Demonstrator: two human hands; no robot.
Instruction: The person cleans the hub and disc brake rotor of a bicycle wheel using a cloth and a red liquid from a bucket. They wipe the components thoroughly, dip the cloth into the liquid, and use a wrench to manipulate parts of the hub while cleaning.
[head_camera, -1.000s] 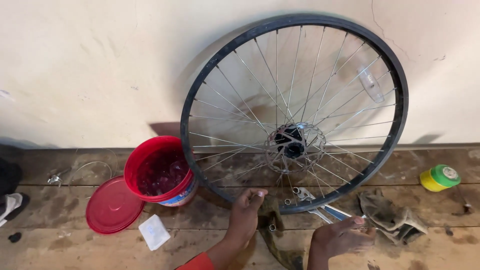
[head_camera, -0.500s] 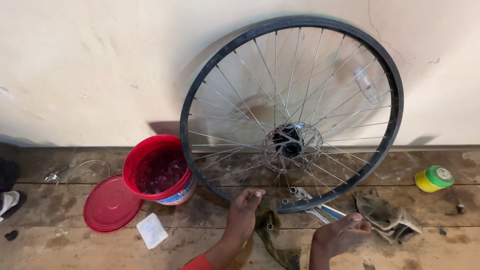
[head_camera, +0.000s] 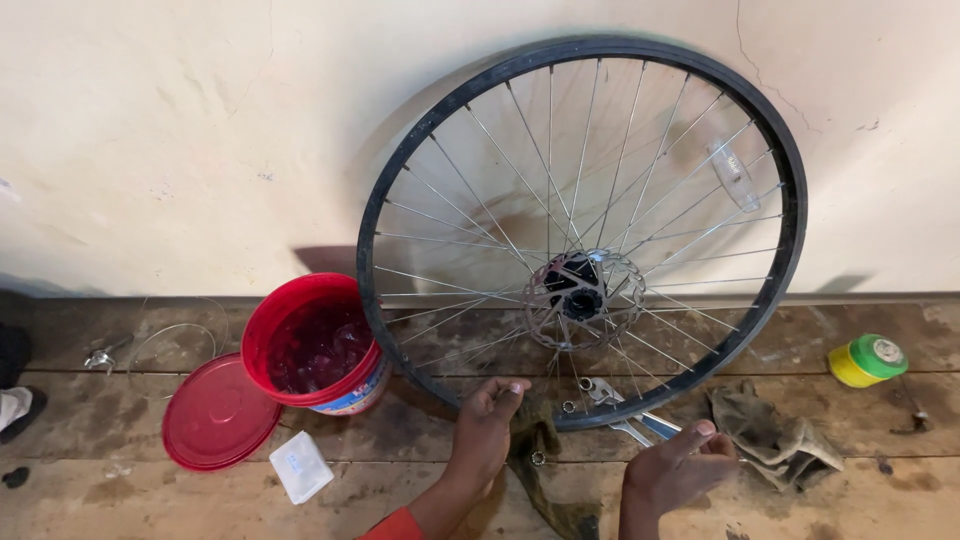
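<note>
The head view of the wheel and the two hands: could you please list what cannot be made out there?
- Right hand: fingertips curl under, so any hold is hidden.
- Left hand: palm faces away; contact with wheel rim unclear.
- Red bucket: contents too dark.
- Wrench: handle passes under the right hand.
</note>
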